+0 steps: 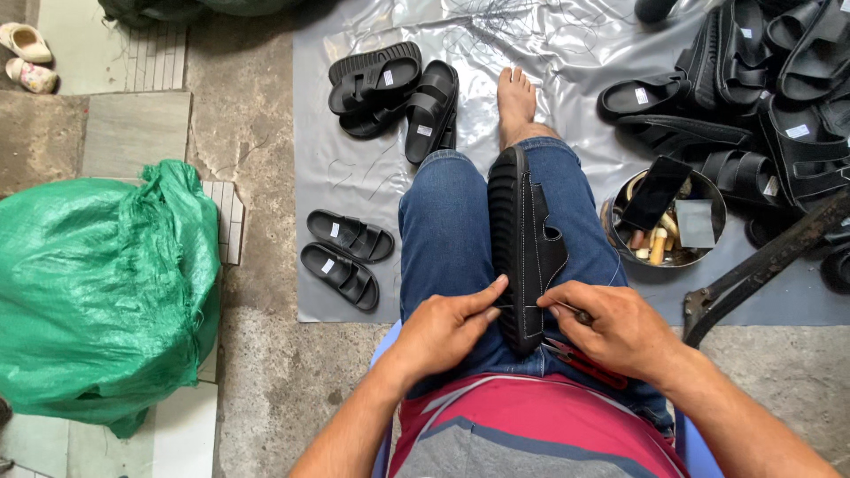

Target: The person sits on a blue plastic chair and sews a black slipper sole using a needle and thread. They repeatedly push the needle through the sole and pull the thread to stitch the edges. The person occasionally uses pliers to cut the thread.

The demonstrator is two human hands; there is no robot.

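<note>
Silver plastic sheet [567, 53] covers the concrete ahead of you, most likely to keep the black sandals off the dirty ground; your bare foot [515, 99] rests on it too. At your left slumps a green sack [97, 283], knotted shut and set off the sheet, well apart from the work. A heap of sandals [761, 97] is crowded at the far right of the sheet, a smaller stack [394, 93] lies ahead to the left, and one pair [343, 257] sits side by side near your left knee, apart from both piles. A metal bowl [708, 190] stands just beside your right leg, close enough to reach without rising; it holds a dark phone [657, 190] propped upright and some small pale pieces you cannot make out clearly. A dark iron bar [761, 265] slants in from the right, its use unclear. On your lap, lying along your right thigh with its ribbed sole edge turned up, is the sandal [524, 248] you are working on; the thigh props it so both hands are free at the near end. Your left hand [447, 323] pinches the sole there, thumb pressed on top to steady it. Your right hand [615, 327] is closed around a thin metal tool [568, 309] whose tip meets the sandal at the strap's stitched edge, and a red-handled tool [584, 361] lies under that hand against your lap.
</note>
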